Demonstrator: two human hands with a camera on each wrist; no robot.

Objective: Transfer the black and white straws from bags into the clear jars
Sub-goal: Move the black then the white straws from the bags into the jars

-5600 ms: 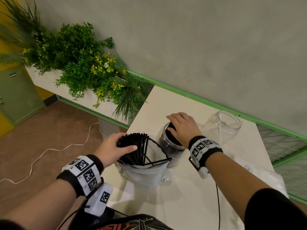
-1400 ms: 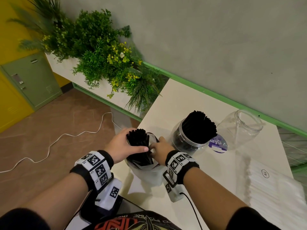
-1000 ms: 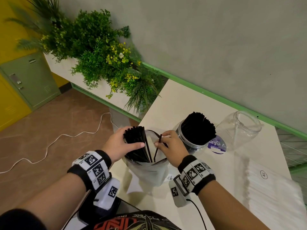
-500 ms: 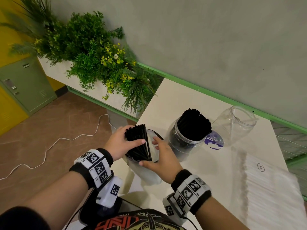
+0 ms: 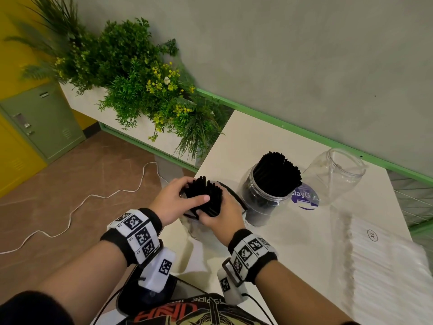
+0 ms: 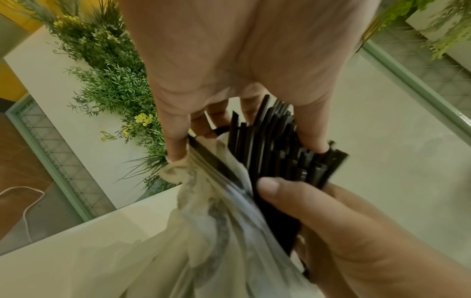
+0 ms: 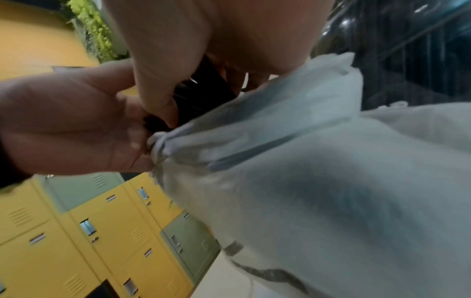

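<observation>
One jar (image 5: 264,195) full of black straws; second jar (image 5: 332,177) empty, white straws (image 5: 384,266) bagged on worktop (image 5: 257,141). Left hand (image 5: 171,202) and right hand (image 5: 222,216) both curl around the remaining black bundle (image 5: 205,195) in its bag (image 6: 209,231).

Both forearms reach forward, left hand (image 5: 174,202) and right hand (image 5: 222,215) curled close together, thumbs inward.
</observation>
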